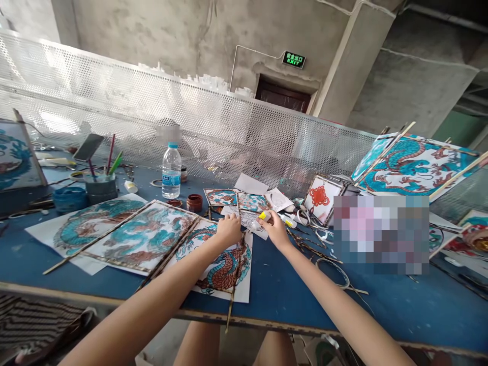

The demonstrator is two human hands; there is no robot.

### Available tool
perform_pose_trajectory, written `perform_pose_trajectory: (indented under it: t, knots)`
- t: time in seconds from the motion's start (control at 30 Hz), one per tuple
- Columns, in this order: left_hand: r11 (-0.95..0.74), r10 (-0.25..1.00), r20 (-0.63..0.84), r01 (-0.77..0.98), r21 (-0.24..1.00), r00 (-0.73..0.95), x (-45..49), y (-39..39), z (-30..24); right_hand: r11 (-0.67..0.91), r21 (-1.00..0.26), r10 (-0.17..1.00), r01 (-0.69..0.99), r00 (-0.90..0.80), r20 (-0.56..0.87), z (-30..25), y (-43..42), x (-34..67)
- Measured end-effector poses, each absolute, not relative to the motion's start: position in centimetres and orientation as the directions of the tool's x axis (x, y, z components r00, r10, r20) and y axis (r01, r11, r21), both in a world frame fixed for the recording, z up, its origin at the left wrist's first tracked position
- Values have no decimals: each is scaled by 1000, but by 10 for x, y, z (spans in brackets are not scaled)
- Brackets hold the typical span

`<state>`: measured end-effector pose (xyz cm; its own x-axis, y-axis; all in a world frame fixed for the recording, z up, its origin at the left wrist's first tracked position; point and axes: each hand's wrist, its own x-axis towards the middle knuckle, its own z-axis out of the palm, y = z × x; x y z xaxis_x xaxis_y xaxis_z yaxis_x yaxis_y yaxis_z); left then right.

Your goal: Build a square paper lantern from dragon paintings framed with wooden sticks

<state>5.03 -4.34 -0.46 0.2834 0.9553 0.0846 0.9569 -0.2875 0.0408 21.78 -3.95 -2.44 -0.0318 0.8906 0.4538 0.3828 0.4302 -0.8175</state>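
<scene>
My right hand (277,233) is closed around a small white bottle (264,216) with a yellow part, tilted toward my left hand. My left hand (229,230) has its fingers curled together over the top edge of a dragon painting (219,267); whatever it may hold is hidden. Thin bamboo sticks border this painting, and one stick (231,305) sticks out past the paper toward me. Joined on its left is another framed painting (143,236) in teal and brown. Just beyond my hands lie small framed pictures (251,202) and a line-drawn sheet (247,219).
A water bottle (171,173), a brown paint jar (194,203), a blue paint jar (69,199) and a brush cup (101,188) stand at the left. Bamboo strips and a tape roll (335,272) lie right. A perforated metal screen (229,122) rises behind the blue table (282,300).
</scene>
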Motion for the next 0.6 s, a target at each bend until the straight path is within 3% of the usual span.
perform_pose_trajectory:
  t: [0.43, 0.6]
  knots:
    - [-276, 960, 69, 960, 53, 272, 51, -43, -3, 399, -827, 906, 397, -33, 421, -22, -49, 227]
    - [-281, 958, 74, 958, 52, 277, 50, -40, -5, 272, -948, 959, 165, -125, 253, -18, -51, 230]
